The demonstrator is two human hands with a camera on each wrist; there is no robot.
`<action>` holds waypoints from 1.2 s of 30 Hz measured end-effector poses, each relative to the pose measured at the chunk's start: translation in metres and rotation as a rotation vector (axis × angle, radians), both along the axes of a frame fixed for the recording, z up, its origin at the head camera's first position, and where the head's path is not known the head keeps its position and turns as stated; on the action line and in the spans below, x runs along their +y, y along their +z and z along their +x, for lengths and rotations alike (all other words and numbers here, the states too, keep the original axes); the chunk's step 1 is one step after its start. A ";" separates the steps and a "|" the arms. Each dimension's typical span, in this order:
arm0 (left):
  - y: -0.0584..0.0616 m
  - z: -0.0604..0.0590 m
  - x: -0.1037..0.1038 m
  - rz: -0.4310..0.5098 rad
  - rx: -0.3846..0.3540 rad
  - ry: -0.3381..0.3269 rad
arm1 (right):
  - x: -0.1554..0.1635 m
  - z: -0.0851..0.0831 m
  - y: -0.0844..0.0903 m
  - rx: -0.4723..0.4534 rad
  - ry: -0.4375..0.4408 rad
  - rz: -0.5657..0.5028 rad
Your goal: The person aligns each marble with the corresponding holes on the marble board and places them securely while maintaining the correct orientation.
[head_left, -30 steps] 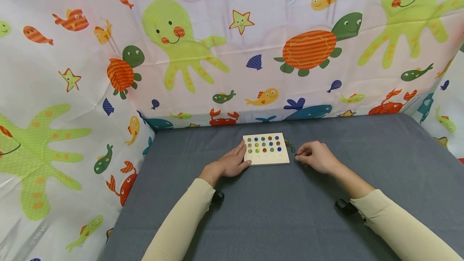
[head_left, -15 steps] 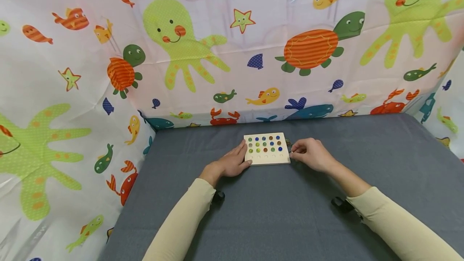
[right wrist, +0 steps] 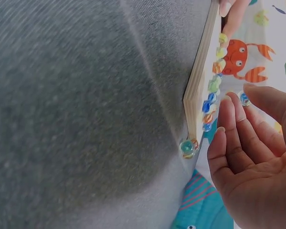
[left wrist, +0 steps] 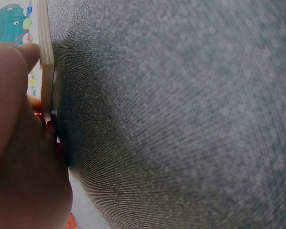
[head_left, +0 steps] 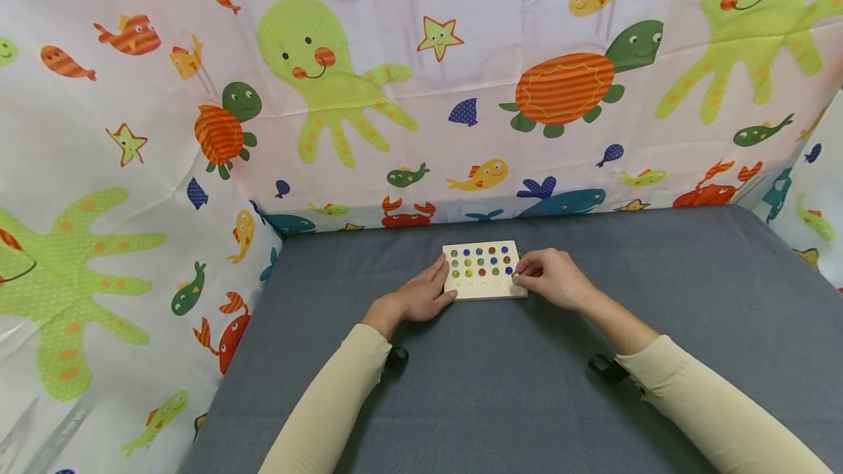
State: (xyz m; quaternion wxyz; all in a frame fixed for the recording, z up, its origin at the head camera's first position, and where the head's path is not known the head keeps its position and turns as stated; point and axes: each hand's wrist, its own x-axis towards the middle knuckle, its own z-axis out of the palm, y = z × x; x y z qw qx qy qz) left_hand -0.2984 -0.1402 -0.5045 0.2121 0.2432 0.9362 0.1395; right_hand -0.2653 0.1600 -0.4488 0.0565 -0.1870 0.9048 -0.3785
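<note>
A small wooden board [head_left: 487,287] lies on the grey cloth, with coloured marbles [head_left: 479,261] filling its three far rows of dimples; the near row shows bare dimples. My left hand [head_left: 443,280] rests flat on the cloth, fingers straight against the board's left edge [left wrist: 46,43]. My right hand [head_left: 516,278] is at the board's right edge and pinches a blue marble [right wrist: 244,98] between thumb and forefinger, just over the near right corner. In the right wrist view the board's side [right wrist: 200,90] stands beside my curled fingers [right wrist: 229,129].
A few loose marbles [right wrist: 188,147] lie on the cloth by the board's far right corner, mostly hidden behind my right hand in the head view. The grey table cloth [head_left: 500,386] spreads wide. A sea-creature curtain [head_left: 421,93] walls the back and sides.
My right hand has moved left from the loose marbles on the cloth to the board's right edge, carrying a marble. The left hand and the board have stayed put.
</note>
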 end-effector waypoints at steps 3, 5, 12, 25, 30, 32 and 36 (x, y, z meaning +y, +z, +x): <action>0.001 0.001 0.001 -0.005 0.008 -0.004 | -0.003 0.000 0.000 0.019 0.006 -0.004; 0.002 0.002 0.001 -0.011 0.014 -0.008 | -0.006 -0.001 -0.001 0.027 0.002 -0.008; 0.005 0.005 0.003 -0.033 0.026 -0.005 | -0.017 -0.002 -0.003 0.054 0.011 -0.032; 0.003 0.004 0.003 -0.028 0.047 -0.006 | -0.038 -0.006 -0.004 0.092 0.026 -0.053; 0.003 0.004 0.003 -0.047 0.047 -0.004 | -0.046 -0.010 -0.007 0.104 0.037 -0.055; 0.003 0.004 0.003 -0.047 0.046 -0.002 | -0.049 -0.011 -0.008 0.112 0.040 -0.056; 0.005 0.005 0.004 -0.051 0.040 0.002 | -0.055 -0.013 -0.011 0.116 0.050 -0.063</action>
